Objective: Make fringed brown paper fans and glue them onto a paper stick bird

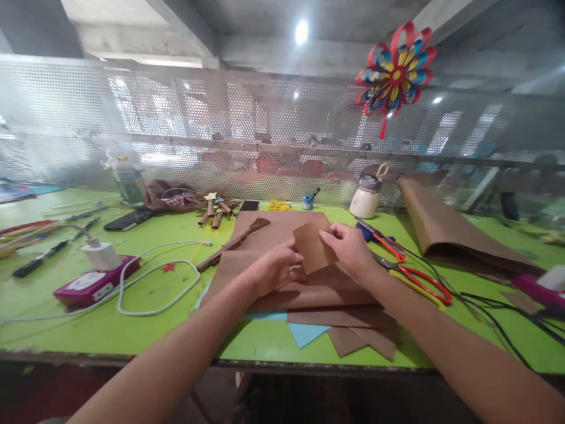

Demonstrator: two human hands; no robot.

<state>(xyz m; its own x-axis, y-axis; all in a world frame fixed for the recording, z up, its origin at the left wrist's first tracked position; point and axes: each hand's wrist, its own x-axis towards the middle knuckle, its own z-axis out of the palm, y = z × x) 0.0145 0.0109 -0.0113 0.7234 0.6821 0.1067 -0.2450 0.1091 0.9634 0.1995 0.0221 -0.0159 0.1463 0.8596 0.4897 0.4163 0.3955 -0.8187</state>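
One brown card (315, 250) tips leftward, long axis steep; right hand (351, 244) pinches it; left hand (274, 271), grip unclear.

One lamp (301, 32) glares white and haloed overhead, and pale light comes through the mesh (273, 123), hazing whatever lies behind it. The green table (154, 330) looks evenly bright, yet beneath its edge I see mostly murk. Soft shadows lie on the paper (295, 297). Fine detail smears, worst toward the sides, and the forearms (180, 347) stretch wide near the lower corners.
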